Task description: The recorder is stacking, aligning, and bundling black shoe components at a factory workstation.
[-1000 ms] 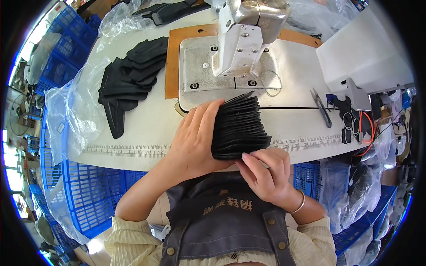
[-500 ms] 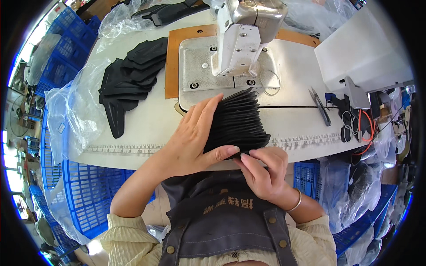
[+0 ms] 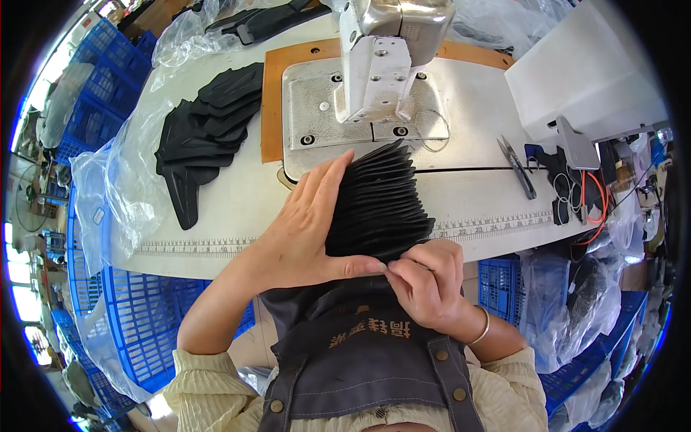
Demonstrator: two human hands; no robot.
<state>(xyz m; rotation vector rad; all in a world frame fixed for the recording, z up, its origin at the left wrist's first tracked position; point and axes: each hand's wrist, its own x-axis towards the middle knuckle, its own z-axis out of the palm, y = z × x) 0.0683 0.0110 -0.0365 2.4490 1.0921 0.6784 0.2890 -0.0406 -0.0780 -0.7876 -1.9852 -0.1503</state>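
Observation:
A thick stack of thin black pieces (image 3: pixel 378 205), fanned along its right side, stands at the table's front edge. My left hand (image 3: pixel 306 227) clasps it, fingers along its left side and thumb across its near face. At the near right corner, the thumb and fingers of my right hand (image 3: pixel 430 281) are pinched together against the stack, by the tip of my left thumb. Which piece lies in that pinch is hidden. Left of the sewing machine (image 3: pixel 385 68), a pile of overlapping black shaped pieces (image 3: pixel 209 126) lies on the white table (image 3: pixel 482 194).
Small scissors (image 3: pixel 517 169) lie to the right, near a white box-shaped housing (image 3: pixel 586 79) and an orange cord (image 3: pixel 599 205). A printed ruler strip (image 3: pixel 191 246) runs along the front edge. Blue crates (image 3: pixel 147 306) and clear plastic bags (image 3: pixel 129 191) stand around the table.
The stack's near side and my left thumb have come slightly toward me. My right fingers have drawn into a tighter pinch at the corner. The table has shifted a little left in view.

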